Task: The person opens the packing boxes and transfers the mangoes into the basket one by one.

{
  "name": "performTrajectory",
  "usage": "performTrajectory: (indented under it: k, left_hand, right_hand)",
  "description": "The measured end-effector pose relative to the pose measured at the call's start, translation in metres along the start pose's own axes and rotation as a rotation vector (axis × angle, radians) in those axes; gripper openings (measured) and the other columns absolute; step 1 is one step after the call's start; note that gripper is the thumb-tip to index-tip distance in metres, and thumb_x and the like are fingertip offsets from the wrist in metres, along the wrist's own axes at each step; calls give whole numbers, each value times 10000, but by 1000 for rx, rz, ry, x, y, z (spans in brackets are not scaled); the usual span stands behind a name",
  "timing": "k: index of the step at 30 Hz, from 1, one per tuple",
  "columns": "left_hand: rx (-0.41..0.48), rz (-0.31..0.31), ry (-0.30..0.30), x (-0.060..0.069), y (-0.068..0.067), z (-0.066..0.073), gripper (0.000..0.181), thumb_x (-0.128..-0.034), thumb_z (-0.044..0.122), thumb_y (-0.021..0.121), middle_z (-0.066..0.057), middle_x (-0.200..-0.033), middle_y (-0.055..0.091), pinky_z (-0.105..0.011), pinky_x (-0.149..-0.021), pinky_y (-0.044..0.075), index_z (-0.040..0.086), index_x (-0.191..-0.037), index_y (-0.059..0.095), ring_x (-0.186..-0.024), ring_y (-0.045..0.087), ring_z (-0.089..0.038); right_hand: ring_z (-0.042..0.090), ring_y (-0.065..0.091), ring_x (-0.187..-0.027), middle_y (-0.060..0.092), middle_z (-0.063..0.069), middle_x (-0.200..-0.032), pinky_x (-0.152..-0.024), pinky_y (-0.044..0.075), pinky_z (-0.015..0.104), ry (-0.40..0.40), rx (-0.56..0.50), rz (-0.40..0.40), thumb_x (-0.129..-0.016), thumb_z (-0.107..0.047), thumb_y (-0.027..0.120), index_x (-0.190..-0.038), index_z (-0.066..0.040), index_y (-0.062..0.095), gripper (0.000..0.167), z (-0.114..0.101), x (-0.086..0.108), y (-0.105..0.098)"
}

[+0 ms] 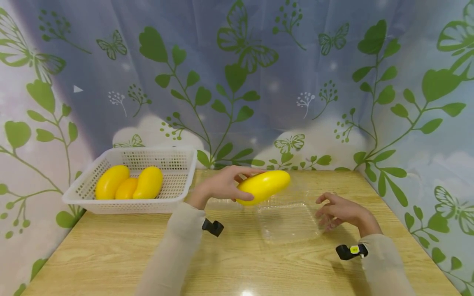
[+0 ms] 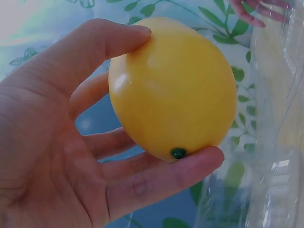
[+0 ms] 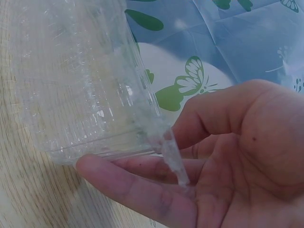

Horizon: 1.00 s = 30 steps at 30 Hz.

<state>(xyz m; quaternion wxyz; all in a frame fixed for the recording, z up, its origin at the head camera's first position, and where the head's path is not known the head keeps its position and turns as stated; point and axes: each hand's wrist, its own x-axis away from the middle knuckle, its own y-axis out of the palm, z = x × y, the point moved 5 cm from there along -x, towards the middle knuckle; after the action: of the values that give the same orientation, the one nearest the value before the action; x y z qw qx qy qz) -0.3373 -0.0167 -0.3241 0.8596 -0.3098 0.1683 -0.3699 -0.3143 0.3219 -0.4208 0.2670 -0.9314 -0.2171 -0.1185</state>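
Note:
A yellow mango [image 1: 267,186], apparently artificial, is in my left hand [image 1: 226,185], above the clear plastic clamshell box [image 1: 289,224]. In the left wrist view, the thumb lies on one side of the mango [image 2: 178,90] and the fingers on the other; a small green stem spot shows at its end. My right hand [image 1: 342,211] is at the box's right side. In the right wrist view, its thumb and fingers hold the rim of the clear box [image 3: 85,95] at one corner; the thumb tip is partly hidden behind the plastic. The box's lid stands folded back, hard to make out.
A white plastic basket [image 1: 177,201] with 3 yellow mangoes [image 1: 148,183] stands at the back left of the wooden table [image 1: 237,263]. Another clear plastic piece [image 1: 224,204] lies beside the box, partly behind my left hand. A leaf-patterned curtain [image 1: 237,102] hangs behind the table.

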Motion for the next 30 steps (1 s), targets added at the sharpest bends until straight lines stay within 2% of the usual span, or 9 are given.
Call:
performTrajectory:
  k: [5,12,17,22,30]
  left_hand:
    - [-4,36,14,8,-15,-4,736,-885,167,792,-62,-1474,567,-357,-597,622,302,-1543,491,-1076,681,-282]
    - [20,53,-21,18,-31,-8,760,-883,160,799,-112,-1474,540,-362,-632,627,277,-1559,470,-1145,657,-309]
    - [1,66,-29,21,-42,-6,762,-880,139,793,-125,-1462,531,-367,-635,631,270,-1558,472,-1178,648,-340]
    - [-16,91,-44,28,-52,-7,750,-887,153,789,-118,-1496,521,-367,-640,626,286,-1555,475,-1198,643,-341]
    - [-36,124,-63,39,-67,-11,746,-892,177,791,-114,-1492,515,-370,-645,622,310,-1554,472,-1150,649,-344]
  right_hand:
    - [309,729,-946,666,299,-1160,-749,635,419,-3,-3,-2,-1047,-102,487,-1426,111,278,483,2,-1,0]
    - [326,737,-950,671,293,-1161,-738,635,412,-6,1,-3,-1062,-106,451,-1422,111,278,455,4,-2,-1]
    - [334,733,-969,652,316,-1208,-746,637,415,-13,-4,-9,-1062,-116,453,-1418,113,274,459,2,0,-1]
    - [324,738,-956,664,306,-1172,-749,638,423,-15,-12,-13,-1058,-106,464,-1416,117,269,464,2,-1,-1]
    - [316,741,-963,659,307,-1200,-739,637,412,-9,-6,-11,-1060,-113,449,-1411,107,276,449,4,-3,-1]
